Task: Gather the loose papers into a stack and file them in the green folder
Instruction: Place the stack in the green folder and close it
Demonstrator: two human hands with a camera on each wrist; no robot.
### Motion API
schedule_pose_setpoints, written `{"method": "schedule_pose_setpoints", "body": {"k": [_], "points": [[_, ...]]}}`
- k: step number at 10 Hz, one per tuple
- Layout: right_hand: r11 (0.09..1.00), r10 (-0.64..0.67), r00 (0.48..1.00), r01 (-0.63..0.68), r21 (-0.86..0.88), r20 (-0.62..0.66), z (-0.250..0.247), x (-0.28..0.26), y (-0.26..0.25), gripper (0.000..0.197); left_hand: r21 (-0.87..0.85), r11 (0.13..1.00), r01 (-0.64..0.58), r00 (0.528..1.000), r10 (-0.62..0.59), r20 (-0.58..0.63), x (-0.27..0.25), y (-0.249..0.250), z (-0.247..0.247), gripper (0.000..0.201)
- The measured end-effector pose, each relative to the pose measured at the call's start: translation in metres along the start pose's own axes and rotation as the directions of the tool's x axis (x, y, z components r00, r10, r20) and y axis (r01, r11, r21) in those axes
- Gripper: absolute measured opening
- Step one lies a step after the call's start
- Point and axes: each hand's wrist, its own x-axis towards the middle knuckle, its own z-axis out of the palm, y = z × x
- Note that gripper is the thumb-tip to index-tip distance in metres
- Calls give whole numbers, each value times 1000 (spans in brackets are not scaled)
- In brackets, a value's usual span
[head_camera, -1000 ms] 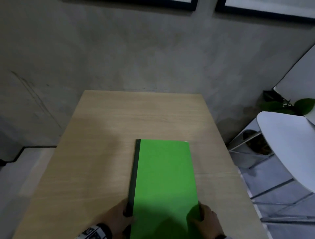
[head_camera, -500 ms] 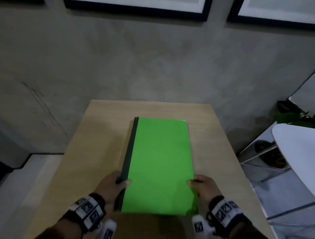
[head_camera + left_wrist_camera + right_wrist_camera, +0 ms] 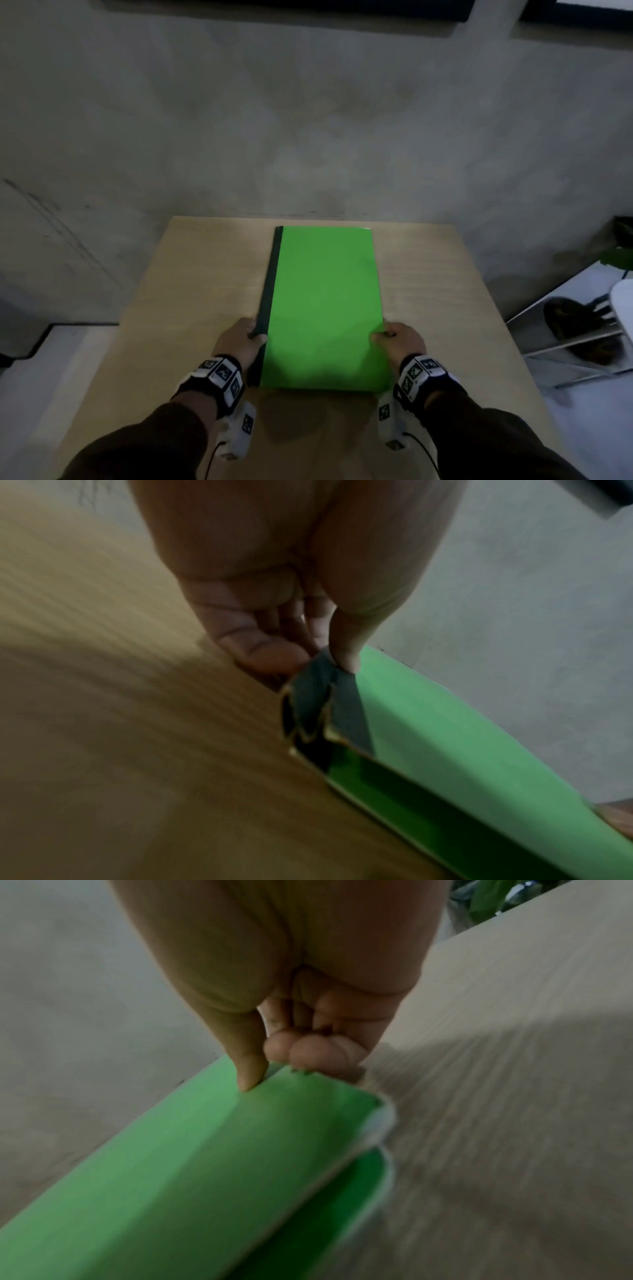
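Note:
The green folder (image 3: 325, 308) with a dark spine lies closed on the wooden table (image 3: 191, 291), its far end close to the table's back edge. My left hand (image 3: 245, 337) pinches the dark spine (image 3: 322, 696) near the folder's near left side, thumb on top. My right hand (image 3: 394, 337) pinches the folder's right edge (image 3: 274, 1112), thumb on the cover and fingers curled beneath. A white sliver of paper (image 3: 378, 1123) shows between the covers at the near corner. No loose papers are in view.
A grey concrete wall (image 3: 308, 137) rises right behind the table, with dark picture frames (image 3: 308, 5) hung on it. To the right stand a white chair (image 3: 621, 308), a metal rack and a green plant (image 3: 616, 255). Pale floor lies to the left.
Both hands have pushed the folder away along the table toward the wall. The arms have stretched out, so the wrists and sleeves have come into view.

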Motion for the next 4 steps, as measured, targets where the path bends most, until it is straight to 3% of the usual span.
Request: {"method": "schedule_pose_setpoints", "body": {"k": [2,4], "points": [[999,-15,997,12,-52,-73,3,8,-6,38,8,1000,-2,999,3,-40,13,4,1,44],[998,-32,990,24,-59,-139,-13,-12,-5,43,-60,998,-19,1000,17,-26,-7,-10,-6,46]]}}
